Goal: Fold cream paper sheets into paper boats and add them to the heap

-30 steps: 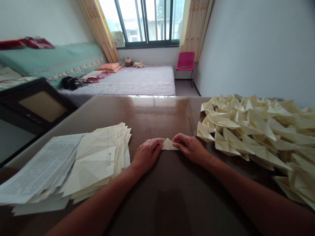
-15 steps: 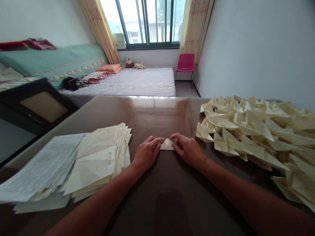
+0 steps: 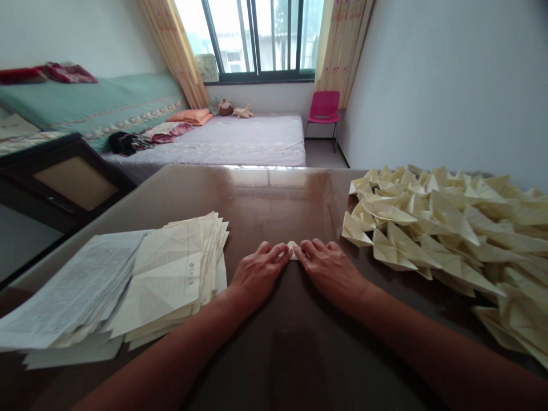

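Note:
A small cream folded paper lies flat on the glossy brown table, its pointed top facing away from me. My left hand presses the left side of the paper with its fingers closed together. On the other side, my right hand bears down on the right part with its fingertips, fingers also drawn together. Only a thin middle strip and the tip of the paper show between the fingers; the rest is covered.
Left of my hands lie a stack of creased cream sheets and a stack of printed white sheets. A large heap of folded paper boats covers the table's right side. Beyond the table stand a bed and a pink chair.
Both hands have moved inward over the folded paper, and their fingers now cover its left and right sides. Half a second ago they held it at its outer corners.

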`<state>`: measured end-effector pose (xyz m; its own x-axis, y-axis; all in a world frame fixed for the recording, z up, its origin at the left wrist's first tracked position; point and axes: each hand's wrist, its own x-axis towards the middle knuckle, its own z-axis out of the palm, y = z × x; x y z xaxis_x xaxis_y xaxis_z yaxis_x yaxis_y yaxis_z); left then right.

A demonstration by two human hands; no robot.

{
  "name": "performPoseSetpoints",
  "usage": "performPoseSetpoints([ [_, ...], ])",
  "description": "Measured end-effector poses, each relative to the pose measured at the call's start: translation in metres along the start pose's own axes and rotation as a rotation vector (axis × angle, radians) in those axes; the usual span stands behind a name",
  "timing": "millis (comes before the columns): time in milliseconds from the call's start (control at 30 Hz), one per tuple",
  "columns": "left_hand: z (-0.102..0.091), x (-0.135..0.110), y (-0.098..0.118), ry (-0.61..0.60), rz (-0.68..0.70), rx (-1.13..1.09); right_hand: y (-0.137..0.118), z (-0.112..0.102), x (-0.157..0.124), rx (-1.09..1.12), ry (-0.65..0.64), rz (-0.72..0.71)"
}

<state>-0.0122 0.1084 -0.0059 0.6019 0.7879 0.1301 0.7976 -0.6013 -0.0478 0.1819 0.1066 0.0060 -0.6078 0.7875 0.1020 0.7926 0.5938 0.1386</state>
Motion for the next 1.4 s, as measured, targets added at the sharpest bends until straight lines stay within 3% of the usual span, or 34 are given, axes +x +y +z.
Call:
performPoseSetpoints([
  [300, -0.006, -0.008, 0.008, -0.048, -0.021, 0.149, -0.02, -0.003, -0.015, -0.136, -0.03, 0.074],
  [567, -0.012, -0.008, 0.005, -0.034, -0.054, 0.062, -0.021, -0.011, -0.012, -0.074, -0.099, 0.057],
  [667, -0.006, -0.009, 0.001, 0.042, -0.061, -0.044, -0.006, -0.01, -0.004, 0.022, -0.087, 0.1],
  [800, 0.004, -0.011, -0.006, 0.156, -0.123, -0.194, 0.017, 0.002, 0.006, 0.319, 0.049, 0.2],
  [1000, 0.011, -0.008, -0.011, 0.194, -0.243, -0.326, 0.023, 0.026, 0.012, 0.701, 0.134, 0.199],
  [1267, 0.013, -0.007, -0.014, 0.235, -0.214, -0.614, 0.02, 0.027, 0.015, 0.792, 0.322, 0.115],
  [1400, 0.016, -0.003, -0.018, 0.27, -0.204, -0.773, 0.021, 0.026, 0.016, 0.815, 0.232, 0.137],
])
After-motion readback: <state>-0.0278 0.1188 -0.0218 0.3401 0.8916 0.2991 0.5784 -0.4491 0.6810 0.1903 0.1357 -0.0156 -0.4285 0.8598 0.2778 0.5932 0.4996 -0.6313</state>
